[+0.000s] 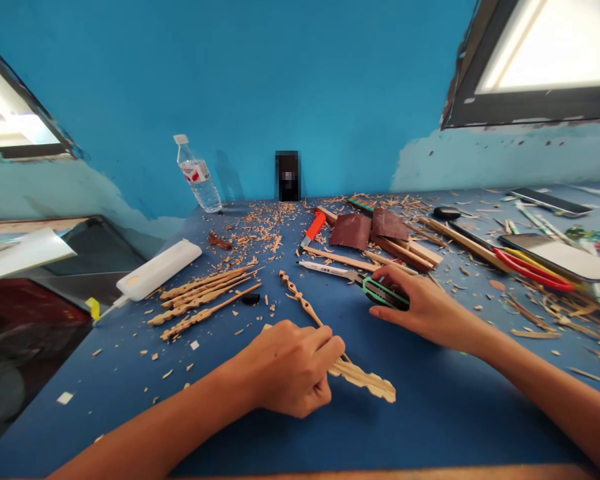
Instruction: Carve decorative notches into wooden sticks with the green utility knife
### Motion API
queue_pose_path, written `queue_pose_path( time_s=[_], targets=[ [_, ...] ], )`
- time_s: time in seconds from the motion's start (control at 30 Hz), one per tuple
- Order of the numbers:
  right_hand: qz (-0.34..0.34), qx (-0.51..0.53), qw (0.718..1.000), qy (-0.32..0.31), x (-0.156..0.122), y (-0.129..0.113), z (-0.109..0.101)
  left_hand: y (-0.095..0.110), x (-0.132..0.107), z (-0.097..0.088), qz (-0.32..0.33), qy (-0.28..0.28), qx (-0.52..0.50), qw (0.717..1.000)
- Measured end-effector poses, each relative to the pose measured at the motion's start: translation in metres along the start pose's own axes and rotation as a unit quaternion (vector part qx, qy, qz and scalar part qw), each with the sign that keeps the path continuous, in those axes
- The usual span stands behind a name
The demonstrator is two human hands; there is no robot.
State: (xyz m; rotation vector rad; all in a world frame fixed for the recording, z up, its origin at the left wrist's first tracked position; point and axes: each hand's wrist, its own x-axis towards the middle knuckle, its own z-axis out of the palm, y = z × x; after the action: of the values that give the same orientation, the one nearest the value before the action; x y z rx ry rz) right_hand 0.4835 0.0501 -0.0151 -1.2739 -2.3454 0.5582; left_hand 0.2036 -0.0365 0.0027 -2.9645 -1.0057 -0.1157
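My left hand [295,367] is closed on a pale carved wooden strip [365,381], whose wavy-edged end sticks out to the right. A thin carved stick [305,303] lies on the table just beyond and runs towards that hand; whether they touch is hidden. My right hand [420,307] has its thumb and fingers around a green and black utility knife [384,293], held low over the table. Close to the knife's tip lies a white marker [325,268]. Several finished-looking carved sticks [203,300] rest in a row on the left, beside a small black cap [251,299].
Wood shavings litter the blue table [420,407]. Further back are a red cutter [313,230], brown sandpaper [351,231], wooden strips and red-handled scissors [530,272]. A white glue gun-like device [160,270] and a water bottle [200,177] stand left. Phones [550,201] lie right.
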Motion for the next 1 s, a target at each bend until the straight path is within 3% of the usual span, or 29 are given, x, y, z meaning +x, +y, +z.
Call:
queue_pose_path(
  time_s=[0.27, 0.43, 0.53, 0.6, 0.7, 0.77, 0.87, 1.0],
  targets=[
    [-0.044, -0.108, 0.993, 0.004, -0.002, -0.001, 0.006, -0.006, 0.002, 0.005, 0.053, 0.008, -0.022, 0.998],
    [-0.067, -0.130, 0.989, 0.012, -0.004, 0.002, 0.010, -0.012, 0.003, -0.004, 0.040, -0.002, -0.032, 0.999],
    [-0.071, -0.152, 0.986, 0.008, -0.005, 0.004, 0.010, -0.036, -0.003, -0.021, -0.019, -0.020, -0.032, 0.999],
    [-0.077, -0.165, 0.983, 0.005, -0.005, 0.005, 0.009, -0.063, -0.016, -0.038, -0.098, -0.025, -0.031, 0.994],
    [-0.085, -0.175, 0.981, 0.004, -0.005, 0.006, 0.009, -0.105, -0.049, -0.063, -0.232, -0.037, -0.037, 0.971],
    [-0.088, -0.179, 0.980, 0.003, -0.005, 0.006, 0.009, -0.127, -0.073, -0.073, -0.292, -0.074, -0.047, 0.952],
    [-0.093, -0.181, 0.979, 0.004, -0.004, 0.005, 0.009, -0.143, -0.098, -0.074, -0.351, -0.117, -0.056, 0.927],
    [-0.093, -0.181, 0.979, 0.007, -0.005, 0.002, 0.008, -0.142, -0.103, -0.069, -0.378, -0.122, -0.065, 0.915]
  ],
)
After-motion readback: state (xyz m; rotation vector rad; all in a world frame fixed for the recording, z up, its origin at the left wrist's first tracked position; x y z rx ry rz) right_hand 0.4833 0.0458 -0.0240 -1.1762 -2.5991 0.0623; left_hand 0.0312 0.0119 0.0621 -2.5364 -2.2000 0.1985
